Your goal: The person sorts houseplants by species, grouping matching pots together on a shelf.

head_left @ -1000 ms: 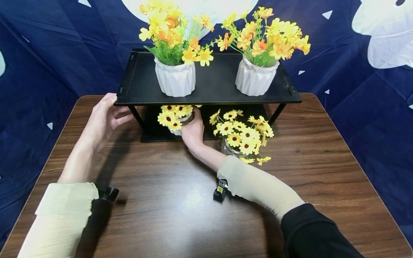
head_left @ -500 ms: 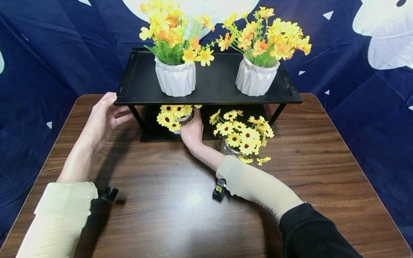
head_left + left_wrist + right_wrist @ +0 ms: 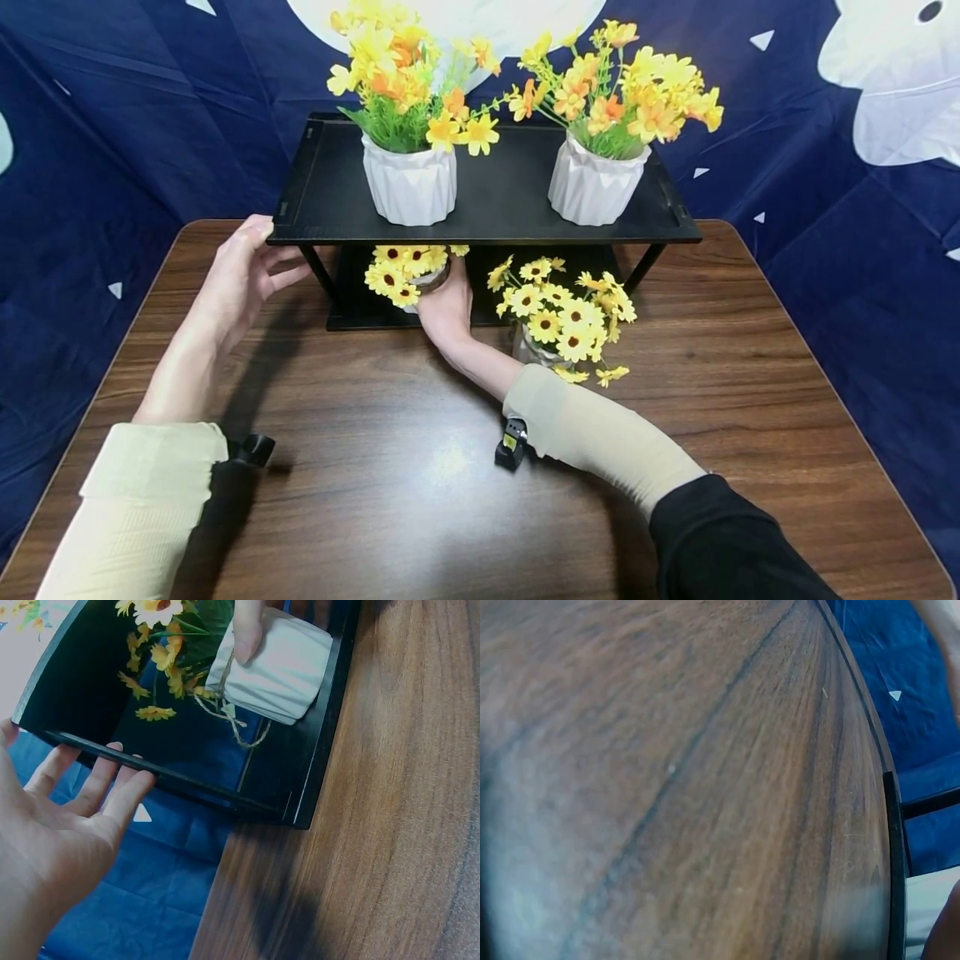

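Note:
A two-tier black shelf [image 3: 504, 187] stands at the back of the wooden table. With the thumb on the upper board, my left hand [image 3: 232, 275] holds the shelf's left front corner; in the left wrist view its fingertips [image 3: 133, 782] meet a black side bar. My right hand [image 3: 447, 308] reaches under the upper board and grips a white flowerpot [image 3: 285, 667] of yellow daisies, twine tied around it. That pot is at the left of the lower board [image 3: 360, 322], partly hidden by flowers and hand. The right wrist view shows mostly tabletop.
Two white ribbed pots, left [image 3: 410, 185] and right [image 3: 596, 179], hold yellow-orange flowers on the upper board. Another daisy pot [image 3: 534, 350] stands in front of the lower board, beside my right forearm. A blue patterned cloth [image 3: 847, 250] hangs behind the table.
The daisy pot and my right hand have shifted very slightly left since a second ago. My left hand keeps its place on the shelf corner.

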The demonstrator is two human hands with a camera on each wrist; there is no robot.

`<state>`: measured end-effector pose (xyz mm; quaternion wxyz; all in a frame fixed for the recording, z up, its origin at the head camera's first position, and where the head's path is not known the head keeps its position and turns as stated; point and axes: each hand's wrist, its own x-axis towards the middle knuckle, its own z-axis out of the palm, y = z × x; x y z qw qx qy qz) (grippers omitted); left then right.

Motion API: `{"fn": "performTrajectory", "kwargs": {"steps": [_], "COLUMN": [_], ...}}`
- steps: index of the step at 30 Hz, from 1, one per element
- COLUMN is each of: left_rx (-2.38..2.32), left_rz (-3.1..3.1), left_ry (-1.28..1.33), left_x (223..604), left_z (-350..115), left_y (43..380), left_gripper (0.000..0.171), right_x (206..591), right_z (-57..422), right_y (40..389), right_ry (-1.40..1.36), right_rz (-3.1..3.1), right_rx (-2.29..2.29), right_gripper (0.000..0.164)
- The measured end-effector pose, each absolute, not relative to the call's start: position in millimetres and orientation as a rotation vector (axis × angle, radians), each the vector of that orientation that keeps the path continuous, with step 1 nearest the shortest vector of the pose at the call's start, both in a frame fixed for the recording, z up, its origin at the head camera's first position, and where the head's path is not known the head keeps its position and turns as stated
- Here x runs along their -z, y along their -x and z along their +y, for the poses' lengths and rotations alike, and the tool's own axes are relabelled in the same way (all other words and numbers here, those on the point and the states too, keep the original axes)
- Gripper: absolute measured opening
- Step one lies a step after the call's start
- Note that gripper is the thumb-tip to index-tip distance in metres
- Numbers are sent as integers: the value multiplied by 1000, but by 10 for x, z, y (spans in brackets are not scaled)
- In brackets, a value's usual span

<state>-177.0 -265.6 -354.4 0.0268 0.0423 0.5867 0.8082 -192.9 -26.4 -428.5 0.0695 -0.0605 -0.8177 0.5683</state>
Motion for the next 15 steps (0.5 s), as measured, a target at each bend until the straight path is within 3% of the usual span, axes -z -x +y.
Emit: {"fn": "performTrajectory", "kwargs": {"steps": [7,15], "left_rx": [-2492,-2488], "left_rz": [1821,1833], "left_ry": [-134,-135], "left_x": [3545,3546], "left_z": [-2654,-2651], "left_y": [1771,1773], "left_gripper": [16,17], "right_x": [4270,4267], "right_z": [-239,-182], "right_y": [1915,1862], "right_ry": [171,164], "right_rz": [-2525,-2571], "right_rx": [-1704,-1717], "right_gripper": [75,96]}}
